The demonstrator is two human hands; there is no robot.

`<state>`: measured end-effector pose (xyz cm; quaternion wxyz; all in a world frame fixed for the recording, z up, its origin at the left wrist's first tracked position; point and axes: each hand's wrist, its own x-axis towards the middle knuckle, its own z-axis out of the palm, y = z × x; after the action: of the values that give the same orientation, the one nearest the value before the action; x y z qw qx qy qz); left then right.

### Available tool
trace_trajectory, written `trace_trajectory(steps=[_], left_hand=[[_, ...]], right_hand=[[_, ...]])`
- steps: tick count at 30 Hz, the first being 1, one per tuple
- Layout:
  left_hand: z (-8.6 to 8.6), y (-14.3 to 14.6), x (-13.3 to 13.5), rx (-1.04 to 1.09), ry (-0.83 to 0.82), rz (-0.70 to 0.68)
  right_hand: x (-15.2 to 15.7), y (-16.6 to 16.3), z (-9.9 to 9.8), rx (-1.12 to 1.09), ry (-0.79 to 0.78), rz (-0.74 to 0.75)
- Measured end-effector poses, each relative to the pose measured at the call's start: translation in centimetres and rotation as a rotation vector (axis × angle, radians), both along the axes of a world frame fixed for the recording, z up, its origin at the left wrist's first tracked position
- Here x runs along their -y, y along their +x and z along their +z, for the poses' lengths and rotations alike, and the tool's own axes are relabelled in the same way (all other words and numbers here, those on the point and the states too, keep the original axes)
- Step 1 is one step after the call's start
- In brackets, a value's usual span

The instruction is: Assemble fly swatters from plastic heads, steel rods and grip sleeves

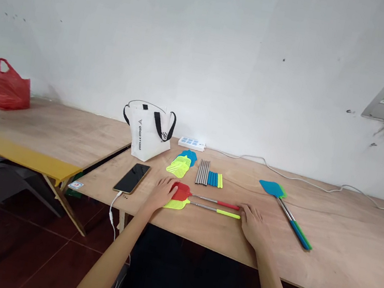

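Two fly swatters lie side by side on the wooden table (344, 248): a red one (184, 192) with a red grip and a yellow one (178, 204) with a yellow grip. My left hand (160, 195) rests at their heads, fingers stretched and touching the red head. My right hand (254, 225) lies flat at the grip ends, fingers extended against the handles. Neither hand grips anything.
A black phone (132, 178) on a white cable lies left of my left hand. Behind it stand a white tote bag (147, 132), loose swatter heads (180, 164), metal rods with blue and yellow grips (209, 174) and a power strip (191, 143). A blue-green swatter pair (287, 210) lies right. A red plastic bag (3, 85) sits far left.
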<state>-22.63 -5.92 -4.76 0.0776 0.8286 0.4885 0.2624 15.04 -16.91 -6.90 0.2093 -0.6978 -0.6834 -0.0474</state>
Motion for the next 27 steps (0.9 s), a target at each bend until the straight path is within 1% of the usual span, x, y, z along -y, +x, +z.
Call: trace_trajectory(steps=[7, 13, 15, 18, 20, 24, 27], left_hand=[[0.1, 0.0, 0.1, -0.004, -0.002, -0.002], [0.1, 0.0, 0.0, 0.071, 0.006, -0.01], [0.2, 0.0, -0.1, 0.16, 0.0, -0.016], [0.1, 0.2, -0.3, 0.397, -0.06, -0.04], [0.1, 0.4, -0.4, 0.53, -0.101, -0.055], [0.3, 0.7, -0.4, 0.628, -0.113, -0.113], [1.4, 0.9, 0.0, 0.702, -0.068, -0.182]], right_hand=[[-0.1, -0.2, 0.6, -0.104, -0.006, 0.022], [0.1, -0.3, 1.0, -0.218, 0.011, 0.04], [0.0, -0.4, 1.0, -0.263, 0.05, 0.023], [-0.2, -0.3, 0.8, -0.357, 0.12, 0.015], [-0.3, -0.3, 0.7, -0.431, 0.132, 0.026], [-0.2, -0.4, 1.1, -0.608, 0.122, 0.051], [0.0, -0.4, 1.9, -0.752, 0.173, 0.055]])
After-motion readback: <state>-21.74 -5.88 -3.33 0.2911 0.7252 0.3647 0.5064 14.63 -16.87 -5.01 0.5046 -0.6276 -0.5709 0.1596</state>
